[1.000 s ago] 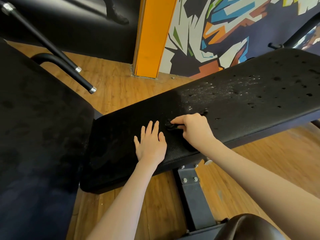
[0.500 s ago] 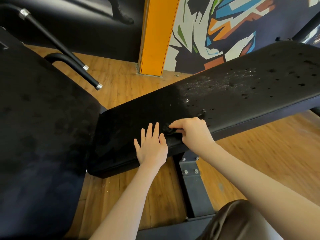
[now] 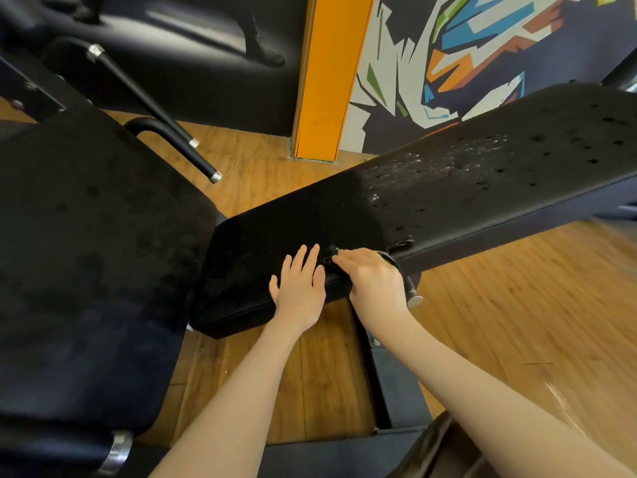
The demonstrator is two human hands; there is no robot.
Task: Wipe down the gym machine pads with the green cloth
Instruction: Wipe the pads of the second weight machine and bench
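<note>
Nearest the camera, both forearms reached forward to the near edge of the long black bench pad point(image 3: 431, 198), the landmark here. The left hand point(image 3: 300, 288) lay flat on the pad's near end, fingers straight and slightly spread, holding nothing and seemingly bracing. Just beside it, the right hand point(image 3: 374, 277) pressed down at the pad's front edge, its fingers bent over a bunched cloth point(image 3: 331, 256); only a dark wad with slivers of green showed past the fingertips, so it was probably the green cloth, mostly hidden under the palm. Compared with a second ago, the right hand had slid from the pad's top surface toward its front lip, while the left hand kept its place. That suggested the wiping stroke was finishing along the edge of this section. Beyond the hands, the pad's farther stretch carried a speckle of droplets or residue point(image 3: 437, 163) and dark spots, so most of the surface likely remained to be wiped. Left of the bench pad sat a second, larger black pad point(image 3: 86, 236), apparently also awaiting attention. Behind the bench pad stood an orange pillar point(image 3: 327, 74) and a painted mural wall point(image 3: 482, 46).
</note>
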